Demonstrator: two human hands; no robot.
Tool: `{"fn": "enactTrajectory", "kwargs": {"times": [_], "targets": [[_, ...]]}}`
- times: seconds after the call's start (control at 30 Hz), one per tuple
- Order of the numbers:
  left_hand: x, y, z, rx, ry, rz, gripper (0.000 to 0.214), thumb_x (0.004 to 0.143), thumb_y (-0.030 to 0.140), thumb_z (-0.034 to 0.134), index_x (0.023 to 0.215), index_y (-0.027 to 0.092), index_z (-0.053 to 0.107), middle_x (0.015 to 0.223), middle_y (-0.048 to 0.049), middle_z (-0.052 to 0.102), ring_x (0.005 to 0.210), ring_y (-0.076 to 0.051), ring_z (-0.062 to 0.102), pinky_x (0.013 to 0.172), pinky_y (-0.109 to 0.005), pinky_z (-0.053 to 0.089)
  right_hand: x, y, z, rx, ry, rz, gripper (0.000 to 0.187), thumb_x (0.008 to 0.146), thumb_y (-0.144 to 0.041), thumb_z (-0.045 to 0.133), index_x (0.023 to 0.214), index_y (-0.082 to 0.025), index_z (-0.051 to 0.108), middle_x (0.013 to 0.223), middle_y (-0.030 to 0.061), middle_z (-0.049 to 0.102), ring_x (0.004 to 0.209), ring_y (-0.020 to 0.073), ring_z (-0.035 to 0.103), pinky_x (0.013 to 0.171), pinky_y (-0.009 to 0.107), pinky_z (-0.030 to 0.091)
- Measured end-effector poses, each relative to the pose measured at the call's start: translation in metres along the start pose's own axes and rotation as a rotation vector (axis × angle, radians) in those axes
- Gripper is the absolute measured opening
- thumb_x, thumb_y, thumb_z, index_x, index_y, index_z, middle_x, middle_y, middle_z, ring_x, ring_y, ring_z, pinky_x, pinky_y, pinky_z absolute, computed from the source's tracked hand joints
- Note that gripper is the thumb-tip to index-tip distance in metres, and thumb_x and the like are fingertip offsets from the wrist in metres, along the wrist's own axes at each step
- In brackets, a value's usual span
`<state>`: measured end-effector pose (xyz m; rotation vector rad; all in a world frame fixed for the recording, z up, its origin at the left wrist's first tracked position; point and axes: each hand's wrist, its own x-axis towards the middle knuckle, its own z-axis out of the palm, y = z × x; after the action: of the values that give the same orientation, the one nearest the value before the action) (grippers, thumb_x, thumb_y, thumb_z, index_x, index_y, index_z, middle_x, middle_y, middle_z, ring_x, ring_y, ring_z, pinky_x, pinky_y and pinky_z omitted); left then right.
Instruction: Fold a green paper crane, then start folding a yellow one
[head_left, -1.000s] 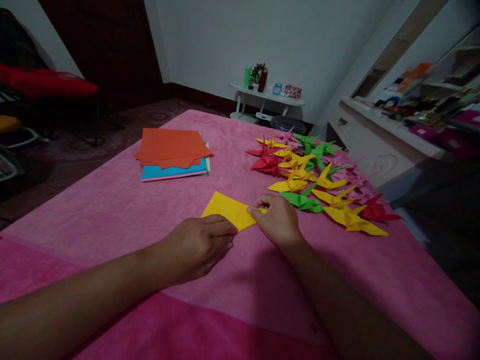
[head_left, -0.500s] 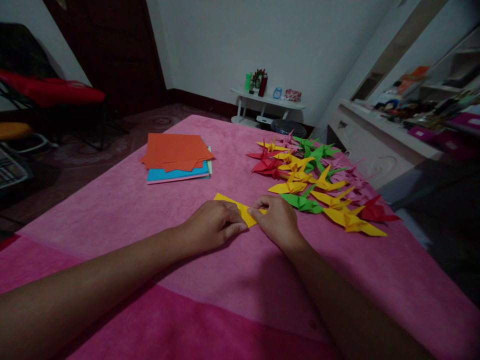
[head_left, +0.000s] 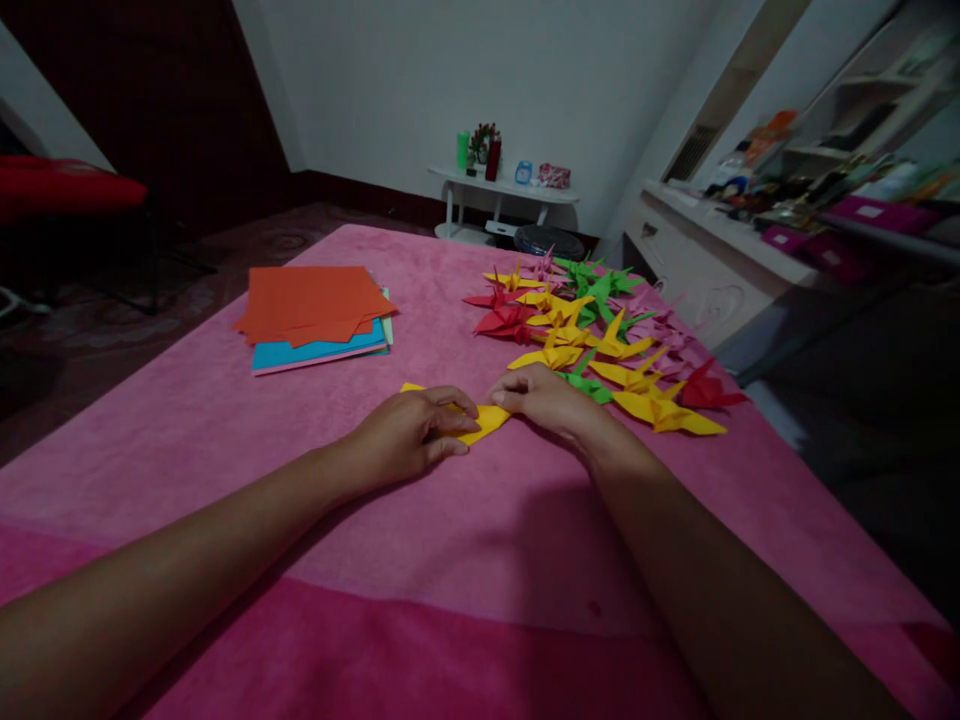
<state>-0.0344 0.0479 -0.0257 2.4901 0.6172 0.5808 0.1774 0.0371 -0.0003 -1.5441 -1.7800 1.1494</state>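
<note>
One head cam, worn by the person, aimed forward and down across the pink cover (head_left: 360, 560). Left hand (head_left: 412, 432) and right hand (head_left: 544, 398) sit near, about mid-frame. White side table (head_left: 502, 185) and wall (head_left: 390, 90) far, up top; dresser (head_left: 712, 305) right, dark door (head_left: 135, 110) upper left.

2 hands (head_left: 409, 430), 1 yellow paper (head_left: 492, 421), 1 paper stack (head_left: 307, 300), roughly 20 cranes (head_left: 660, 412).

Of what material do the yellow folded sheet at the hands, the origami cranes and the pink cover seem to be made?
Yellow folded sheet: likely matte paper, being thin, straight-edged and without gloss.
Origami cranes: probably matte paper too, with flat facets and pointed wings.
Pink cover: perhaps dull plush fabric, its surface mottled; the fibre is unclear.
</note>
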Motion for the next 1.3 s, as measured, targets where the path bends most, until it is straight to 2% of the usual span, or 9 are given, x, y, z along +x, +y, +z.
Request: {"fn": "enactTrajectory", "kwargs": {"times": [0.13, 0.27, 0.4, 0.53, 0.63, 0.77, 0.93, 1.13, 1.3], "targets": [[0.001, -0.001, -0.001, 0.062, -0.039, -0.004, 0.028, 0.086, 0.030, 0.058, 0.112, 0.025, 0.068, 0.114, -0.0062, 0.061, 0.096, -0.018, 0.060, 0.087, -0.032, 0.048, -0.002, -0.001, -0.011, 0.097, -0.025, 0.053, 0.022, 0.076, -0.009, 0.050, 0.061, -0.013, 0.066, 0.059, -0.0009, 0.060, 0.054, 0.0085, 0.049, 0.057, 0.021, 0.037], [0.003, 0.003, -0.003, 0.132, -0.106, -0.011, 0.030, 0.088, 0.031, 0.054, 0.115, 0.028, 0.066, 0.117, -0.0057, 0.057, 0.096, -0.018, 0.059, 0.088, -0.033, 0.048, -0.002, 0.005, -0.018, -0.028, -0.059, -0.003, 0.020, 0.076, -0.017, 0.057, 0.057, -0.013, 0.062, 0.053, -0.0034, 0.052, 0.050, 0.0074, 0.040, 0.051, 0.021, 0.030], [0.005, 0.008, -0.005, 0.167, -0.159, -0.025, 0.035, 0.088, 0.026, 0.052, 0.121, 0.031, 0.062, 0.120, -0.0047, 0.054, 0.096, -0.017, 0.058, 0.087, -0.031, 0.048, -0.002, 0.009, -0.021, -0.086, -0.103, 0.007, 0.011, 0.068, -0.024, 0.066, 0.070, -0.012, 0.069, 0.058, -0.0032, 0.054, 0.053, 0.0085, 0.042, 0.051, 0.022, 0.031], [0.005, 0.012, -0.006, 0.191, -0.180, -0.038, 0.038, 0.087, 0.021, 0.051, 0.122, 0.032, 0.060, 0.122, -0.0041, 0.052, 0.096, -0.016, 0.058, 0.089, -0.031, 0.047, -0.003, 0.009, -0.020, -0.107, -0.083, 0.030, 0.012, 0.066, -0.023, 0.068, 0.068, -0.012, 0.067, 0.057, -0.0040, 0.052, 0.052, 0.0080, 0.042, 0.050, 0.022, 0.031], [0.005, 0.013, -0.007, 0.191, -0.181, -0.044, 0.039, 0.087, 0.020, 0.050, 0.123, 0.031, 0.060, 0.121, -0.0040, 0.052, 0.096, -0.016, 0.058, 0.089, -0.031, 0.047, -0.003, 0.009, -0.018, -0.213, -0.058, 0.030, 0.008, 0.068, -0.020, 0.067, 0.064, -0.013, 0.065, 0.054, -0.0043, 0.050, 0.051, 0.0080, 0.041, 0.049, 0.022, 0.029], [0.004, 0.014, -0.007, 0.191, -0.179, -0.050, 0.038, 0.087, 0.021, 0.050, 0.123, 0.031, 0.060, 0.121, -0.0045, 0.052, 0.096, -0.016, 0.058, 0.088, -0.031, 0.047, -0.003, 0.006, -0.013, -0.466, 0.018, 0.064, 0.010, 0.070, -0.020, 0.066, 0.062, -0.016, 0.064, 0.055, -0.0023, 0.054, 0.052, 0.0097, 0.045, 0.049, 0.024, 0.029], [0.002, 0.011, -0.005, 0.180, -0.152, -0.039, 0.035, 0.089, 0.022, 0.050, 0.120, 0.032, 0.063, 0.122, -0.0048, 0.052, 0.100, -0.017, 0.057, 0.088, -0.031, 0.048, -0.007, -0.003, -0.006, -0.734, 0.136, 0.146, 0.012, 0.067, -0.029, 0.073, 0.069, -0.019, 0.066, 0.070, 0.0021, 0.064, 0.059, 0.0128, 0.051, 0.051, 0.026, 0.029], [-0.013, 0.005, -0.005, 0.110, -0.138, -0.030, 0.027, 0.089, 0.028, 0.051, 0.108, 0.035, 0.070, 0.125, -0.0034, 0.051, 0.095, -0.014, 0.059, 0.085, -0.028, 0.049, -0.013, -0.005, -0.004, -0.777, 0.148, 0.165, 0.012, 0.069, -0.031, 0.072, 0.071, -0.021, 0.066, 0.077, 0.0017, 0.066, 0.063, 0.0132, 0.053, 0.052, 0.026, 0.028], [-0.033, 0.007, -0.008, 0.047, -0.095, -0.026, 0.027, 0.092, 0.028, 0.048, 0.107, 0.033, 0.070, 0.131, -0.0043, 0.052, 0.112, -0.017, 0.055, 0.095, -0.031, 0.045, -0.013, -0.005, -0.005, -0.769, 0.134, 0.159, 0.010, 0.071, -0.030, 0.070, 0.071, -0.021, 0.066, 0.076, 0.0016, 0.066, 0.064, 0.0127, 0.054, 0.053, 0.025, 0.028]]}}
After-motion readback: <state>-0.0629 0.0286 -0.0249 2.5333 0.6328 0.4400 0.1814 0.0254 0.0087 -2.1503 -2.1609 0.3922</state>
